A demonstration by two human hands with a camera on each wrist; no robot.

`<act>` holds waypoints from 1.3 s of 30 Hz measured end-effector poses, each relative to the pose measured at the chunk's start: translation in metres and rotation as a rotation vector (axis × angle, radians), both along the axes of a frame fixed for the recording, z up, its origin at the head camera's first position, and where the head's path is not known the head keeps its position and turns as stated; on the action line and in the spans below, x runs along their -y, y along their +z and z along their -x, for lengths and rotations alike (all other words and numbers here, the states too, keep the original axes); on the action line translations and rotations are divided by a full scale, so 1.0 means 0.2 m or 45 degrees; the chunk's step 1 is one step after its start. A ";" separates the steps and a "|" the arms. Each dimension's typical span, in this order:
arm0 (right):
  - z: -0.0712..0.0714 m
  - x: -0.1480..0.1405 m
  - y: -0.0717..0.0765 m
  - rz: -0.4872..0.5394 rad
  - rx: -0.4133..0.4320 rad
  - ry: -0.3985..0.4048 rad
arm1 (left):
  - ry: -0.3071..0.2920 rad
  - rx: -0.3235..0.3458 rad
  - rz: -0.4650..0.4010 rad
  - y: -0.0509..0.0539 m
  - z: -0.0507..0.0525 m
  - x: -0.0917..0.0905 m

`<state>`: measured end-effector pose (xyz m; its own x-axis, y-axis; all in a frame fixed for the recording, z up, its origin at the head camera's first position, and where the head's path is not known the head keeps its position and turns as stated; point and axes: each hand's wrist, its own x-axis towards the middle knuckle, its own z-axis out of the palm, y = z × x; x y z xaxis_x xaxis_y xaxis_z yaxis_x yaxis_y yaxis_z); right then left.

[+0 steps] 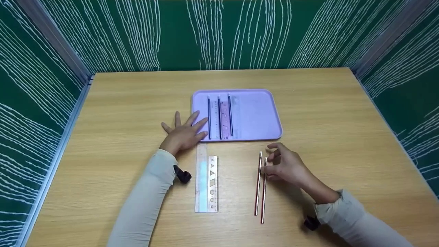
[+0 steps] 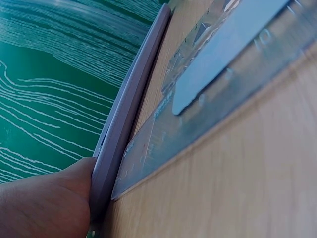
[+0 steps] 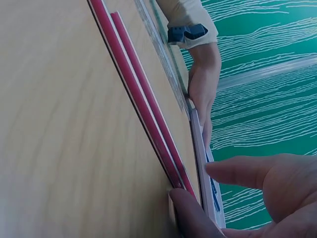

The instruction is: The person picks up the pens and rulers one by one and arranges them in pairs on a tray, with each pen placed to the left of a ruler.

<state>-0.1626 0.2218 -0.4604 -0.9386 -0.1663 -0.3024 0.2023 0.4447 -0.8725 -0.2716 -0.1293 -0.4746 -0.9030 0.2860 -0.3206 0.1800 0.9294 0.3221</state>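
My left hand (image 1: 182, 136) lies with spread fingers across the left edge of the lilac tray (image 1: 258, 115). Three dark pencils (image 1: 209, 120) lie in that tray, alongside a pink ruler (image 1: 225, 118) and clear rulers. On the table, two slim red pencils (image 1: 258, 187) lie side by side, nearly parallel. Over their upper part is my right hand (image 1: 288, 168), fingers bent and thumb near the right pencil. In the right wrist view, one fingertip (image 3: 190, 210) is at the red pencils' end, while another digit stands apart; the pencils are not pinched.
Below the tray lie a long clear ruler (image 1: 201, 152) with a pale blue strip and a clear stencil ruler (image 1: 213, 185) with cut-out shapes. Green walls with white lines (image 1: 240, 34) enclose the back and sides of the wooden table (image 1: 319, 109).
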 end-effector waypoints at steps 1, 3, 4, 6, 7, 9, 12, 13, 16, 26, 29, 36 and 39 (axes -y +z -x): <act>0.00 0.01 -0.01 -0.033 -0.036 0.003 | -0.001 -0.002 0.002 0.00 0.00 0.00; -0.01 0.01 -0.02 -0.128 -0.126 0.024 | -0.001 -0.004 0.003 0.00 0.00 0.00; -0.01 0.02 -0.02 -0.186 -0.181 0.036 | -0.002 -0.004 0.004 0.00 0.00 0.00; -0.02 0.03 -0.04 -0.301 -0.286 0.057 | -0.004 -0.005 0.003 0.00 0.00 0.00; -0.02 0.03 -0.04 -0.353 -0.333 0.067 | -0.005 -0.004 0.001 0.00 0.00 0.00; -0.02 0.03 -0.05 -0.431 -0.412 0.084 | -0.008 -0.003 0.000 0.00 0.00 0.00; -0.01 0.02 -0.05 -0.492 -0.507 0.083 | -0.006 -0.008 0.005 -0.01 0.00 0.00; 0.00 0.02 -0.05 -0.508 -0.529 0.078 | -0.007 -0.009 0.003 -0.01 0.00 0.00; 0.03 0.00 -0.04 -0.549 -0.570 0.049 | -0.006 -0.006 -0.012 -0.01 0.00 0.00; 0.05 -0.03 -0.02 -0.507 -0.445 0.034 | -0.001 -0.001 -0.010 0.00 0.00 0.00; 0.03 -0.02 -0.03 -0.525 -0.446 0.062 | 0.000 0.001 -0.005 0.00 0.00 0.00; 0.02 -0.01 -0.04 -0.553 -0.473 0.083 | 0.002 -0.006 -0.013 0.00 0.00 0.00; 0.03 -0.01 -0.04 -0.550 -0.436 0.096 | -0.002 -0.009 -0.014 0.00 0.00 -0.01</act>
<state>-0.1686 0.2248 -0.4681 -0.9855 -0.1651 -0.0381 -0.1066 0.7791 -0.6178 -0.2708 -0.1281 -0.4738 -0.9049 0.2909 -0.3108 0.1839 0.9256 0.3308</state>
